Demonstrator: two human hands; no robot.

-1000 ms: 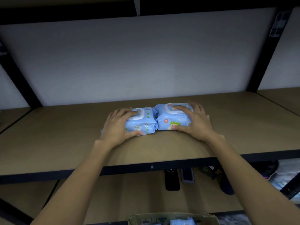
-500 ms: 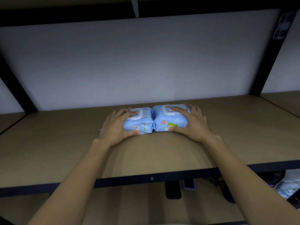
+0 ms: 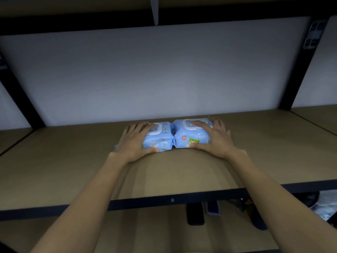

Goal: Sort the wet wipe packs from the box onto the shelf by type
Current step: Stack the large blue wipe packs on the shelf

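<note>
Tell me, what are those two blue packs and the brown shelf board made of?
The left pack and right pack look like soft, glossy plastic film: they crease and gather at the ends, and each seems to have a stiffer white lid on top. The shelf board looks like matte brown fibreboard or similar pressed wood, flat and grainless, though I cannot be sure.

Two blue wet-wipe packs [image 3: 174,136] lie touching (side by side) on the shelf [image 3: 73,161].
</note>
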